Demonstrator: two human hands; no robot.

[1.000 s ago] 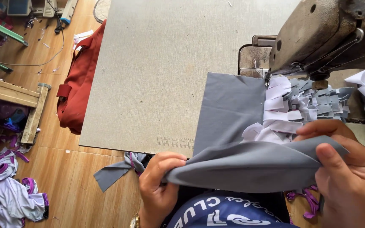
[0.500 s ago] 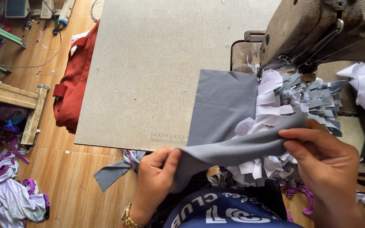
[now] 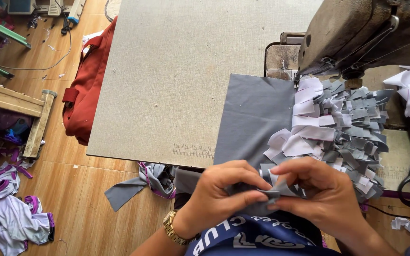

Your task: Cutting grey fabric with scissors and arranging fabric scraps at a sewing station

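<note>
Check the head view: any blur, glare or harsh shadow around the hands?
Head view: even, soft daylight with no glare; left hand and right hand are sharp on the grey fabric; only faint shadows beneath the sewing machine.

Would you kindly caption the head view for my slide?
Both hands, left and right, pinch a grey strip beside grey fabric at a sewing machine.

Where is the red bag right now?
In the head view, the red bag lies on the wooden floor at the left, against the left edge of the grey sewing table, beside a wooden frame.
</note>
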